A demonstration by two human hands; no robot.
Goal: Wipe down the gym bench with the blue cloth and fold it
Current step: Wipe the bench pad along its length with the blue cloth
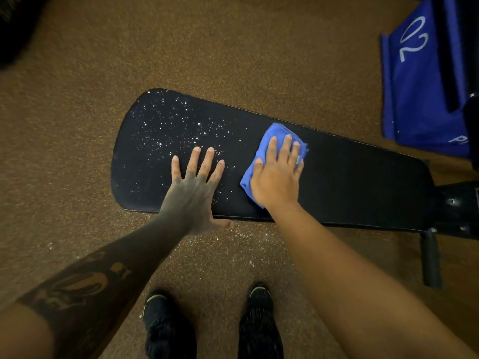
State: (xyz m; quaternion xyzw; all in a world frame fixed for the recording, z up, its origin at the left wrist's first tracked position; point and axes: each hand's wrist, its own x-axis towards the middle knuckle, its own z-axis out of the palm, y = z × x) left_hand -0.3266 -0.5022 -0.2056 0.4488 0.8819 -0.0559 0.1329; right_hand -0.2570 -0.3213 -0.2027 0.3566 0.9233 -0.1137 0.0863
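Down at the bottom, two black lace-up shoes (215, 325) stand on the brown speckled rubber floor (77, 151). A few white crumbs lie on the floor just in front of the shoes.

Two bare arms reach up from there. One arm has dark drawings on its skin.

Next comes the long black padded gym bench top (350, 177), which serves as the table. It is wide at one end and narrow at the other. The left hand (193, 187) lies flat on it with fingers spread wide, holding nothing. Its thumb hangs over the near edge.

Just beside it, the right hand (278, 174) is open too. It presses flat on the soft blue cloth (269, 141). The cloth is bunched up under the palm and sits near the middle of the table. Blue corners stick out around the fingers.

Lots of little white specks (168, 125) dot the wide end of the table, past the left hand. The part near the cloth and the narrow end looks clean.

A black metal frame with a round handle (431, 257) sits at the narrow end.

Far off in the corner is a blue fabric thing with a white "02" on it (420, 73).
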